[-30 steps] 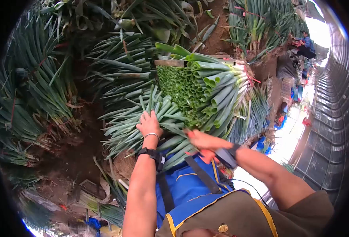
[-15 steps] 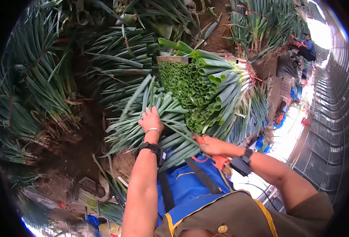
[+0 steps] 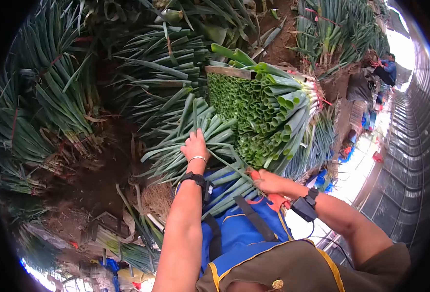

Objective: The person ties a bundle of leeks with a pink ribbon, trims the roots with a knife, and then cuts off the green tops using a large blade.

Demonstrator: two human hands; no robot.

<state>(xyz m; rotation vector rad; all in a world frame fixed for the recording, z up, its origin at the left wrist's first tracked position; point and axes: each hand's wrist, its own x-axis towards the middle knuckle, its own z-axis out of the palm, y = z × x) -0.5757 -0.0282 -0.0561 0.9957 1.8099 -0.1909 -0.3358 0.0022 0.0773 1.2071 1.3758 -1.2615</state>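
My left hand (image 3: 195,146) is closed around the leaves of a loose bundle of green onions (image 3: 210,121). Long green leaves fan out on both sides of it. My right hand (image 3: 268,183), lower and to the right, is wrapped round a red-handled tool (image 3: 279,200), whose working end I cannot make out. More green onion leaves (image 3: 227,187) lie between my hands, over a blue apron (image 3: 246,221). Just beyond, a stack of green onions (image 3: 224,100) shows evenly cut, hollow tops and leans against a wooden board (image 3: 232,72).
Tied green onion bundles (image 3: 54,87) stand at the left, and others (image 3: 322,29) at the top right. Dry roots (image 3: 157,199) sit beside my left forearm. A person in blue (image 3: 386,70) crouches far right, near the plastic greenhouse wall (image 3: 409,160).
The whole view has shifted, so everything sits slightly further right. Both hands keep their holds on the leaves and the red-handled tool.
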